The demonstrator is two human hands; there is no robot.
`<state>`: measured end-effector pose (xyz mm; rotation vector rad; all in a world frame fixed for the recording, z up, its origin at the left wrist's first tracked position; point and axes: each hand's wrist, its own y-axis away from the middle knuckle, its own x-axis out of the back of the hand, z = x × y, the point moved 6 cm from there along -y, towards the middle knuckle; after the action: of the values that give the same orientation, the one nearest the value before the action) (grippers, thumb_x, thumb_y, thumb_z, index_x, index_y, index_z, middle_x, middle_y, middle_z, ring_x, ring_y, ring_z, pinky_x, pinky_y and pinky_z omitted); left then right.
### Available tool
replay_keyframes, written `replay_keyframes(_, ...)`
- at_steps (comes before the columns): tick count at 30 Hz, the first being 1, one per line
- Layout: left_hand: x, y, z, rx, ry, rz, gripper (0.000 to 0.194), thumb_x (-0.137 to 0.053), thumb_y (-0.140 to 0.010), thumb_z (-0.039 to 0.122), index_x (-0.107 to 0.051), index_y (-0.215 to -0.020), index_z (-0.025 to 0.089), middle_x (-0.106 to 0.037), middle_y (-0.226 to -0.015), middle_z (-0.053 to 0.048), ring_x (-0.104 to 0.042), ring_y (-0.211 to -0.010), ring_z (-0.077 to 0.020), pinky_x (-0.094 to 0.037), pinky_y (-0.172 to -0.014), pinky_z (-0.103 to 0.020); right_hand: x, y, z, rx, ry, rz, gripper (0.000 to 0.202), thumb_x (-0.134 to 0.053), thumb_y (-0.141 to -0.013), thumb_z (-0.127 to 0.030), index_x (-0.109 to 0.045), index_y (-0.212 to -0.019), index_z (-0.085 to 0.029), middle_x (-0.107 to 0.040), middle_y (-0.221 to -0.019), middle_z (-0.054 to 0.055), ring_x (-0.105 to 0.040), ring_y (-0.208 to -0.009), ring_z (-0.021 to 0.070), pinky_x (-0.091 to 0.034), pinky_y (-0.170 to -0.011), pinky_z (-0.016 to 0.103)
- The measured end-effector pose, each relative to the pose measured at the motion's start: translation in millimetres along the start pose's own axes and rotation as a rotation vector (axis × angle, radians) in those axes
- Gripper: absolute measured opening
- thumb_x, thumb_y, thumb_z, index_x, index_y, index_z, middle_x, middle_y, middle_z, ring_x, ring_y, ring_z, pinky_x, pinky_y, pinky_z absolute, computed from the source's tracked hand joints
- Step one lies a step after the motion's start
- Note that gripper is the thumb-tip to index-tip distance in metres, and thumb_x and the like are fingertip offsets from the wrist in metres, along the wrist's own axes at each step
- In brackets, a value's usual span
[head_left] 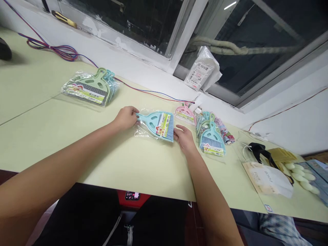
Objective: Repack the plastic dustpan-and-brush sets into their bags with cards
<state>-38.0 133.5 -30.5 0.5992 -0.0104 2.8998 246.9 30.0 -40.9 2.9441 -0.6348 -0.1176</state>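
Observation:
A light-blue dustpan-and-brush set (153, 124) in a clear plastic bag lies crosswise in front of me over the table, its label and bristles facing up. My left hand (126, 117) is closed on the handle end at the left. At the bristle end, my right hand (183, 137) has its fingers apart and touches or nearly touches the right edge. Just right of it are more bagged sets, a blue one (212, 140) in front and a pink one (186, 113) behind. Another bagged group, with a green set (89, 87) foremost, stands at the left.
Coiled red and blue wire (55, 49) runs along the back wall. A screwdriver (64, 18) lies on the ledge, and a white plastic package (202, 70) leans at the window. To the right are a paper-like bag (266, 177), a black strap and pale rounded objects (302, 176).

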Motion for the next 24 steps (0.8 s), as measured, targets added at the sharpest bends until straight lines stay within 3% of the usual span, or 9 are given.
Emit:
replay_keyframes(6, 6.9, -3, 0, -0.022, -0.042, 0.051, 0.029, -0.058, -0.083, 0.017, -0.066, -0.111, 0.018, -0.076, -0.104, -0.009, -0.074, -0.067, -0.0207, -0.057, -0.071, -0.032, 2, 2, -3, 0.020, 0.031, -0.012, 0.029, -0.085, -0.071, -0.021, -0.067, -0.094, -0.017, -0.078, -0.092, 0.008, -0.076, -0.086, 0.0194, -0.064, -0.084, 0.033)
replay_keyframes(13, 13.1, 0, 4, -0.015, -0.061, 0.067, 0.028, -0.055, -0.085, 0.015, -0.065, -0.111, 0.017, -0.076, -0.106, -0.009, -0.075, -0.065, -0.0190, -0.057, -0.077, -0.033, 8, 3, -12, 0.059, 0.020, 0.004, 0.029, -0.088, -0.069, -0.024, -0.069, -0.089, -0.017, -0.078, -0.091, 0.009, -0.076, -0.079, 0.0188, -0.065, -0.085, 0.035)
replay_keyframes(19, 9.0, 1, 7, -0.055, -0.049, 0.044, 0.027, -0.055, -0.085, 0.016, -0.067, -0.110, 0.017, -0.077, -0.104, -0.008, -0.075, -0.068, -0.0194, -0.057, -0.076, -0.031, 17, -3, -10, 0.052, 0.042, 0.117, 0.039, -0.089, -0.068, -0.031, -0.065, -0.097, -0.021, -0.071, -0.088, 0.002, -0.072, -0.070, 0.0171, -0.066, -0.067, 0.034)
replay_keyframes(24, -2.0, 5, 12, -0.113, -0.060, -0.016, 0.027, -0.055, -0.086, 0.017, -0.068, -0.110, 0.018, -0.077, -0.099, -0.006, -0.076, -0.072, -0.0201, -0.057, -0.073, -0.029, 15, -12, 2, -0.044, -0.032, -0.021, 0.031, -0.084, -0.074, -0.041, -0.066, -0.088, -0.020, -0.071, -0.085, 0.004, -0.069, -0.067, 0.0163, -0.065, -0.062, 0.033)
